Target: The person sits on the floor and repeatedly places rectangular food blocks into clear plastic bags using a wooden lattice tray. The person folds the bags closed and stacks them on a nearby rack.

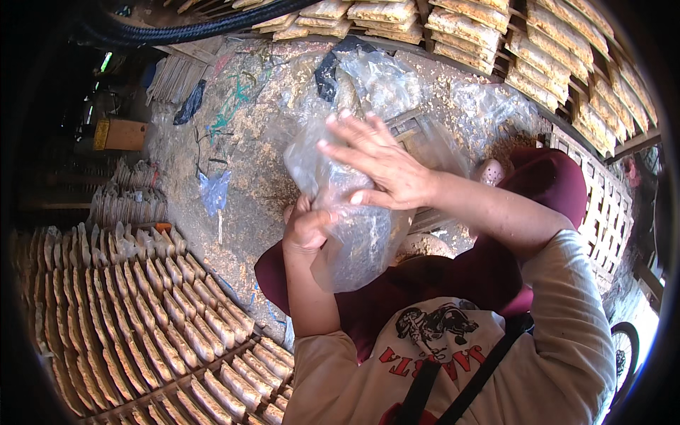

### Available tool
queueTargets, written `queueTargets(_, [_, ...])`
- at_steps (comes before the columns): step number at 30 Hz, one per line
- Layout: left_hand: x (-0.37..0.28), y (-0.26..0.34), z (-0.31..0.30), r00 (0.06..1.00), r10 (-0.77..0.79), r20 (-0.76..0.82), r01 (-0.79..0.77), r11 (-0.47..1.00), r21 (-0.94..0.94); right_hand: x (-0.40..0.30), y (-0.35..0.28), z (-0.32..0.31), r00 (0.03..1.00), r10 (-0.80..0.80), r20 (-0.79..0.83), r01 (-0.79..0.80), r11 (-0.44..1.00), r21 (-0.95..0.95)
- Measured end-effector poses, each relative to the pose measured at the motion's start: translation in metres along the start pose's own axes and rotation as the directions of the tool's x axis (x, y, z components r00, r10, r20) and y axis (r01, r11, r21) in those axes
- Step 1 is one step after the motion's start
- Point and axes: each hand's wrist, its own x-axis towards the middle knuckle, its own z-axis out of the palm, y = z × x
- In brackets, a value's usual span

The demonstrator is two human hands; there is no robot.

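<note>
A crumpled clear plastic bag [361,247] is held up before my chest, above my bent knees. My left hand [313,226] grips its side, the fingers partly hidden by the plastic. My right hand [377,164] lies over the upper part of the bag with its fingers spread and palm down. More clear plastic [305,154] bunches under the right fingers. Behind the right forearm is a blurred sheet of clear plastic [443,141] over a slatted wooden item [406,127] on the floor.
Racks of pale, crumbly slabs in plastic stand at the top right [467,29] and lower left [175,319]. Loose plastic [380,79] and crumbs lie on the floor. A woven lattice panel [597,212] is at the right, a cardboard box [125,134] at the left. A dark hose [212,29] crosses the top.
</note>
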Motion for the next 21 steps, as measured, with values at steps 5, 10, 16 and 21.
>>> queueTargets(5, [-0.016,0.017,-0.004,0.997,-0.069,-0.027,0.072,0.986,0.153,0.006,0.042,-0.019,0.886,0.186,0.425,-0.366,0.843,0.394])
queueTargets(10, [-0.029,0.023,-0.022,0.997,-0.052,0.051,0.039,0.971,0.236,0.013,0.039,-0.024,0.933,-0.012,0.358,-0.284,0.587,0.758])
queueTargets(16, [-0.015,0.034,-0.004,0.989,-0.134,0.057,0.109,0.941,0.320,0.030,0.018,-0.009,0.862,-0.294,0.412,-0.371,0.186,0.910])
queueTargets(21, [-0.016,0.071,0.011,0.992,-0.049,0.116,0.011,0.950,0.312,0.050,0.011,-0.027,0.964,-0.062,0.258,-0.215,0.383,0.898])
